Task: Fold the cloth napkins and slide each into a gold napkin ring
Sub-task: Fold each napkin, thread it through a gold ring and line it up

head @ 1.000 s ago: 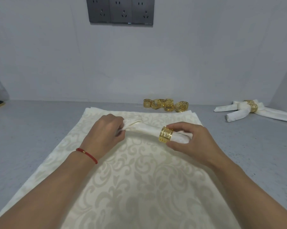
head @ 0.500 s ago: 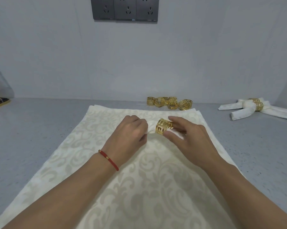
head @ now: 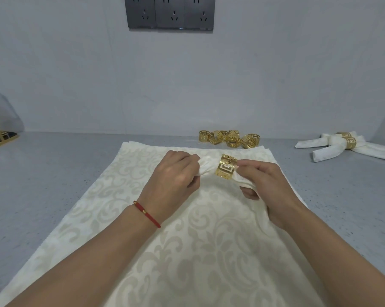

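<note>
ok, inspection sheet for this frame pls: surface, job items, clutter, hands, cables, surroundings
Surface: grey speckled counter, with a stack of cream damask cloths spread across its middle.
Job's things: rolled napkin threaded through a gold ring, held above the cloths; loose gold rings clustered behind the stack; finished ringed napkins piled far right.
Clutter: gold-edged dark tray at the left edge, partly out of view.
Hands: left hand grips the napkin left of the ring; right hand grips it right of the ring.
Cables: nothing seen.
Surroundings: plain pale wall, triple socket panel up top.
</note>
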The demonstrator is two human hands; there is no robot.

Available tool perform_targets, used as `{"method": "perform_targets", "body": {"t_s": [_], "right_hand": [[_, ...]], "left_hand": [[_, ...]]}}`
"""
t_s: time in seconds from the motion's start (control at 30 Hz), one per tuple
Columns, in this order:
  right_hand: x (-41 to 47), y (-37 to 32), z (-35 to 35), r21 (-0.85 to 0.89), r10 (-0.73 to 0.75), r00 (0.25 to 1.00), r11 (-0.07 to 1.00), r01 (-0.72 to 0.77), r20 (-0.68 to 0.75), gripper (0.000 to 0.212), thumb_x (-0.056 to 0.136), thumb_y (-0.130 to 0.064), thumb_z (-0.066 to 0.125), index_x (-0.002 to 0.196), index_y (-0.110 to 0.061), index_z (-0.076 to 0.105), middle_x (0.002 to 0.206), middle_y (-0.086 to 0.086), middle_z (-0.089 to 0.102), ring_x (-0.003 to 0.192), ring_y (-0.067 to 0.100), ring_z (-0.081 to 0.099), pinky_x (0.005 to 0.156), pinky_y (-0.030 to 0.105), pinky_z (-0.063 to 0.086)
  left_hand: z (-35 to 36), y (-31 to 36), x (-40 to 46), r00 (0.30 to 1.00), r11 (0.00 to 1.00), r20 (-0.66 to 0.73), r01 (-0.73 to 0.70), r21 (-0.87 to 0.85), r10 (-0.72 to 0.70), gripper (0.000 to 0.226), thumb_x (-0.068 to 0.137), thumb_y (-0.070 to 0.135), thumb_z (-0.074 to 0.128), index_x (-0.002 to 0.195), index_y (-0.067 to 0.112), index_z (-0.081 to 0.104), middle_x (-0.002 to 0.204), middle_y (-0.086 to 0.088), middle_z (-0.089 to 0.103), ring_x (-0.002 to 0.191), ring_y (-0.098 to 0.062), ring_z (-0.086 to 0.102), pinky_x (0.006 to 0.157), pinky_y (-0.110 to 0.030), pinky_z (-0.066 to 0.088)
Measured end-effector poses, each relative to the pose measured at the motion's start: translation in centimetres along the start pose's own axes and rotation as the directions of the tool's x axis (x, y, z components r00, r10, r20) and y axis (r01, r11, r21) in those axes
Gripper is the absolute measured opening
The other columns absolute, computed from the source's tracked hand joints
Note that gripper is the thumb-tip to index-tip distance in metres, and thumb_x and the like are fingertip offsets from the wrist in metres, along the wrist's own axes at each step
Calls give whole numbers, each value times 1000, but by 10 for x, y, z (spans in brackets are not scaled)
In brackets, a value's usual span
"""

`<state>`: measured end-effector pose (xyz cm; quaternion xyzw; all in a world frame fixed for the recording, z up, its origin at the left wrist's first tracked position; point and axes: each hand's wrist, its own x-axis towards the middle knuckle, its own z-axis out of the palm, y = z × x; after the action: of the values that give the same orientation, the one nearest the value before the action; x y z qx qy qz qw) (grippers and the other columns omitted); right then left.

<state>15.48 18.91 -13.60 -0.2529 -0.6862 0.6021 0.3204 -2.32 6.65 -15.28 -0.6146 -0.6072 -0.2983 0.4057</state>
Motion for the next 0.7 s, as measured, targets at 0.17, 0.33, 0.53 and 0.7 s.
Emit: {"method": "perform_targets", "body": {"t_s": [0.17,0.33,0.53,0.7], "right_hand": [[-1,-2,-4,-44,87,995,995,-88,-39,30,96,-19,69,75,-33,84,69,-16,66,60,6,46,54,16,44],[1,4,-7,30,225,973,974,-224,-50,8,90,-23,77,89,-20,85,66,-7,57,46,8,43,44,19,35],[6,8,-10,38,230,970,973,-228,-79,14,86,-20,82,98,-13,82,59,-12,61,42,2,49,43,17,39],[2,7,-14,7,258,966,966,-258,25,11,89,-21,78,94,-14,84,81,4,61,56,10,44,46,24,35]], "left_hand": [[-1,2,-2,997,998,36,-70,-4,70,22,83,-6,43,74,-1,63,77,-4,59,78,-26,55,72,-38,46],[-3,6,-1,983,986,77,-169,-11,169,20,85,-11,49,74,-1,62,86,-7,65,84,-28,59,76,-39,47],[-2,7,-1,974,977,72,-211,-42,213,19,88,-9,53,74,-1,62,95,-8,69,87,-28,58,80,-37,46],[-5,10,-1,970,967,2,-241,-82,242,21,87,-11,55,69,0,58,98,-10,70,87,-28,59,79,-36,46]]}}
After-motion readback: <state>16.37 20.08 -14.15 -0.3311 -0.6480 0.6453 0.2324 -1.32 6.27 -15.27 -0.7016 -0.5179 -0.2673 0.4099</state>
